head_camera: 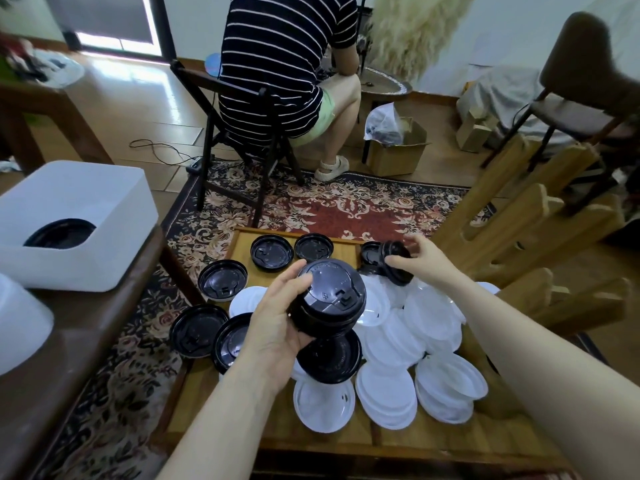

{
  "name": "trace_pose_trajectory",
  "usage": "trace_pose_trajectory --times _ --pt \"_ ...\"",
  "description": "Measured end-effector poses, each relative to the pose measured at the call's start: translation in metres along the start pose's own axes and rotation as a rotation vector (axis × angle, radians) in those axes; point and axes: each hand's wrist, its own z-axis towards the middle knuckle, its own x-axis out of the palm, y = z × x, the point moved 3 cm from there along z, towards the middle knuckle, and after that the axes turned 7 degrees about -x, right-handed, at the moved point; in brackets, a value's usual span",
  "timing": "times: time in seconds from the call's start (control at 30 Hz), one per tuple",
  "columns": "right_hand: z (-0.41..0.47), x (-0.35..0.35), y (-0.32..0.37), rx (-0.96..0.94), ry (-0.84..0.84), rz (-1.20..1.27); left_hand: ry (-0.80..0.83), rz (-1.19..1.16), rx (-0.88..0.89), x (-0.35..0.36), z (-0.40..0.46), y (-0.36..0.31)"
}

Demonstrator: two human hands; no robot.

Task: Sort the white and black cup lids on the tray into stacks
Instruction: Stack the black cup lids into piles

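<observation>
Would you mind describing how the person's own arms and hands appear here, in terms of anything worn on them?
Both forearms come in bare from the bottom edge, with no sleeves in view. The left hand and the right hand wear no gloves, and no rings, watch or bracelets show on the visible sides.

- Daylight enters through the glass door (114, 26) at top left; it is overexposed.
- Glare streaks the glossy wooden floor (138, 84) below it.
- Foreground evenly lit, shadows soft.
- Wide-angle bending at edges; corners slightly blurred.
</observation>
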Motion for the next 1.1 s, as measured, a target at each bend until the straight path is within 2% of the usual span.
trace_pose_trajectory --times 0.1,0.17,0.33,0.47,0.67,0.87,0.97,1.1 --pt "-0.019 -0.01 0.021 -0.071 -0.112 0.188 -0.003 -0.001 -0.001 0.0 0.001 0.001" --pt "-0.04 -0.014 0.034 -0.103 -0.125 0.27 -0.012 -0.011 -0.014 0.0 0.002 0.002" --pt "-0.104 0.003 0.072 -0.29 0.024 0.489 -0.018 0.022 -0.027 0.0 0.001 0.005" --pt "-0.131 0.027 0.084 -0.442 0.075 0.427 0.0 0.047 -0.024 0.003 -0.004 0.008" --pt "-0.141 0.031 0.09 -0.605 -0.055 0.09 -0.019 0.053 -0.034 0.004 -0.008 0.009" --pt "-0.147 0.041 0.097 -0.691 -0.143 -0.007 0.059 0.133 -0.038 0.01 -0.01 0.015" --pt "-0.147 0.042 0.096 -0.649 -0.121 0.122 0.04 0.11 -0.019 0.008 -0.008 0.015" --pt "-0.138 0.038 0.077 -0.326 -0.034 0.513 0.013 0.079 -0.002 0.007 -0.007 0.011"
